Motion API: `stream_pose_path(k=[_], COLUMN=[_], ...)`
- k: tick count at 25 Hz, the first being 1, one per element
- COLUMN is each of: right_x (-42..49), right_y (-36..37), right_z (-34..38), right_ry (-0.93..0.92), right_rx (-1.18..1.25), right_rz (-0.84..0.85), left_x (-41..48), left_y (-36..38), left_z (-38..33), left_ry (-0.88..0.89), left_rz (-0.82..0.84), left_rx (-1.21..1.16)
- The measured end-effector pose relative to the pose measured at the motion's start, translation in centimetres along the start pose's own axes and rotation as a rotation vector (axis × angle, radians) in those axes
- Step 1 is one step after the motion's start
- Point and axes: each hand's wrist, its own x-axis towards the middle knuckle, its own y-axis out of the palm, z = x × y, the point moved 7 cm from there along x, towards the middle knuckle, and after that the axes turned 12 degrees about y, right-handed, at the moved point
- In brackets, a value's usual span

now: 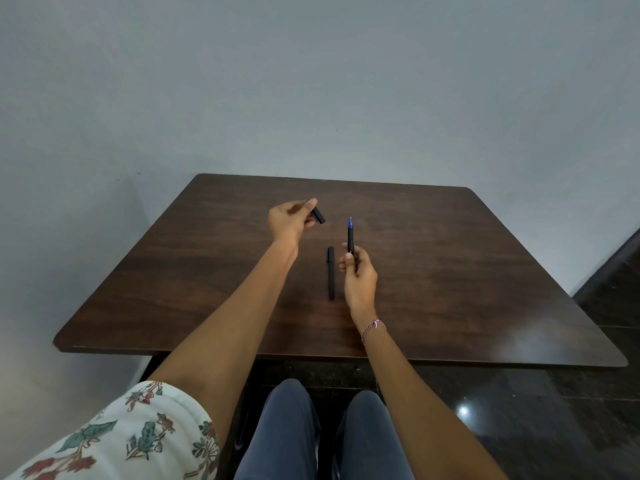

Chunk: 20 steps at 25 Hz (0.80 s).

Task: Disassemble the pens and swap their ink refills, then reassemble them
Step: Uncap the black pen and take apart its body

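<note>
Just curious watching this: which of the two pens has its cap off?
The upright pen in the right hand, blue tip bare. The other pen lies capped on the table.

dark wooden table [450, 271], grey wall [311, 81]

The lower barrel of the uncapped pen [350, 237] disappears inside the curled fingers [346, 263] of the right hand [360, 278], so its end cannot be seen. The fingertips [311, 202] of the left hand [289, 221] cover the far end of the black cap [319, 216]. Above the right fingers, the pen's blue tip is too small to make out. Just left of those fingers, the other pen [331, 271] shows no readable seams. The floral sleeve [121, 438] and the 2 knees [291, 427] run off the bottom edge.
</note>
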Motion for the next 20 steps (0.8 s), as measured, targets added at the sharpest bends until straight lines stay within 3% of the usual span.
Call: stream_pose_path(k=[10,20], right_x=[0.2,0.5], right_y=[0.2,-0.2], right_z=[-1.1,-0.9], right_ry=[0.015,-0.011], right_rx=[-0.027,-0.111], right_rz=[0.062,0.016], left_x=[0.5,0.4], left_y=[-3.0,-3.5], left_z=[5.7,7.8], left_ry=[-0.096,-0.126], left_rz=[0.148,0.11], left_rx=[0.704,0.708])
